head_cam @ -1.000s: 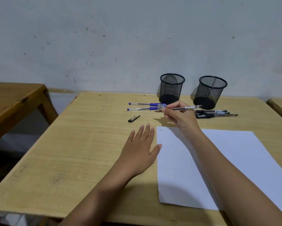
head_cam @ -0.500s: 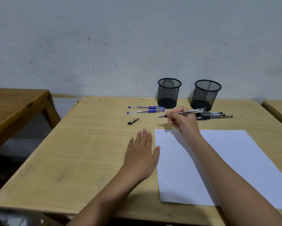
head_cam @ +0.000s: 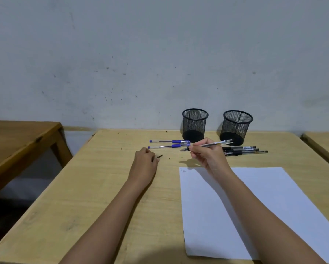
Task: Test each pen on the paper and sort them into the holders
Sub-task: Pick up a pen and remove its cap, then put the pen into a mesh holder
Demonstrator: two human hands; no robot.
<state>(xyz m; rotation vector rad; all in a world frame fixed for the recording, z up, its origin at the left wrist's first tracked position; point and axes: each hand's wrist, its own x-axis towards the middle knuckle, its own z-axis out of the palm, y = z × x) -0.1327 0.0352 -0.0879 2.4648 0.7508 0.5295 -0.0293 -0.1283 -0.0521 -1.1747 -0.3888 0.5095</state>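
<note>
Desk [head_cam: 102, 187] was pale wood, grain showing, matt and smooth. Paper [head_cam: 274, 206] was white, matt. Left holder [head_cam: 195, 122] and right holder [head_cam: 236, 126] were black mesh, seemingly metal, dull. Held pen [head_cam: 213, 144] had a clear, glossy plastic barrel; blue pens [head_cam: 171, 141] likewise. Cap [head_cam: 160, 155] looked black plastic. Wall [head_cam: 159, 54] was matt paint, scuffed. Side table [head_cam: 17, 140] was darker wood.

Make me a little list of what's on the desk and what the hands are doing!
left hand: pinches pen cap
right hand: holds uncapped pen
left holder: no pens inside
right holder: no pens inside
blue pens: two, lying on desk
black pens: three, lying near right holder
paper: tiny scribble in top left corner
</note>
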